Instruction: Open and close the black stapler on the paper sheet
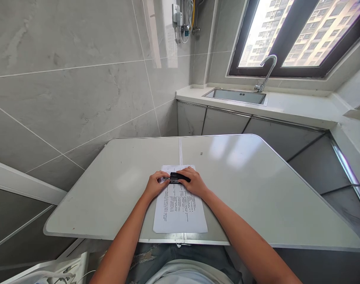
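A printed white paper sheet [180, 209] lies on the pale folding table [257, 185] right in front of me. A small black stapler [176, 177] sits over the sheet's upper part. My right hand [194, 182] presses down on the stapler from the right, fingers curled over it. My left hand [155, 184] rests on the paper's upper left edge, its fingertips touching the stapler's metal front end.
A counter with a steel sink [236, 96] and a tap [266, 71] runs along the far wall under a window [298, 35]. Grey tiled wall stands to the left. A white object [58, 272] sits at the bottom left.
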`<state>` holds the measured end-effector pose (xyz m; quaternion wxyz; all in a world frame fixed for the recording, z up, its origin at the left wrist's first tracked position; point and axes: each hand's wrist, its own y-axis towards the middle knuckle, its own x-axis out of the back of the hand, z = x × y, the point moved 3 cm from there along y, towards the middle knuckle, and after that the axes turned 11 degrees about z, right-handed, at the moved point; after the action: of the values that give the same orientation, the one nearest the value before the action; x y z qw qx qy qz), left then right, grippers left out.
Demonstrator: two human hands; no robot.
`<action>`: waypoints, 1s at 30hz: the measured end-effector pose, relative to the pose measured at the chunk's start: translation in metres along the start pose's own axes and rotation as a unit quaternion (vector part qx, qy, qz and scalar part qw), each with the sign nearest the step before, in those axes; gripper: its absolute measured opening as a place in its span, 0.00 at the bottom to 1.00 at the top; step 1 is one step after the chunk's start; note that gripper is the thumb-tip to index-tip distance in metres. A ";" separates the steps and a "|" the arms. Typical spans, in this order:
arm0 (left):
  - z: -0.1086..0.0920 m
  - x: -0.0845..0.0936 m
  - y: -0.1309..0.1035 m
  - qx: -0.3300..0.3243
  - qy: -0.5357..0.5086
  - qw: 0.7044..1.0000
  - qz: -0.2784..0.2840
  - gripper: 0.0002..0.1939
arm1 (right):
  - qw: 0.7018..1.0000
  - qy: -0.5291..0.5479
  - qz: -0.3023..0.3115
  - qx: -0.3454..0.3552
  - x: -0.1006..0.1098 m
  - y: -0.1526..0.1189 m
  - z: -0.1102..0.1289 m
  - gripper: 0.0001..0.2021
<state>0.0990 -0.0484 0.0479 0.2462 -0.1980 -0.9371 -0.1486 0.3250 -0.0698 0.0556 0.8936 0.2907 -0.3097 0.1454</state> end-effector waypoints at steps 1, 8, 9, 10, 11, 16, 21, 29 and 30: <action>0.001 0.000 0.000 0.001 -0.008 1.000 0.002 0.07 | 1.000 0.001 0.000 0.000 0.000 0.000 0.000 0.15; -0.003 0.000 0.000 0.003 0.010 1.000 0.004 0.09 | 1.000 0.006 0.001 0.002 0.000 0.000 -0.001 0.14; -0.004 0.000 -0.001 0.005 0.019 1.000 0.003 0.10 | 1.000 0.006 0.001 0.002 0.000 0.000 -0.001 0.14; -0.005 0.000 -0.001 0.005 0.027 1.000 0.004 0.10 | 1.000 0.005 0.001 0.001 0.000 0.000 -0.001 0.14; -0.006 0.000 -0.001 0.002 0.034 0.999 0.006 0.09 | 1.000 0.004 0.001 0.000 0.000 0.000 0.000 0.14; -0.007 0.001 -0.001 -0.003 0.038 0.999 0.005 0.07 | 1.000 0.006 0.002 -0.001 0.001 0.000 0.001 0.14; 0.000 0.002 0.000 0.023 0.023 0.999 0.006 0.07 | 1.000 0.009 0.003 -0.007 0.001 -0.001 0.000 0.15; 0.003 0.010 -0.004 -0.017 0.013 0.999 0.033 0.07 | 1.000 0.014 -0.005 -0.006 -0.001 -0.001 -0.001 0.15; 0.004 0.014 -0.005 -0.021 0.023 0.999 0.036 0.08 | 1.000 0.019 -0.010 -0.008 -0.001 -0.001 -0.001 0.15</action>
<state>0.0843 -0.0473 0.0510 0.2684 -0.2330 -0.9203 -0.1634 0.3251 -0.0698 0.0536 0.9030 0.2835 -0.2910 0.1396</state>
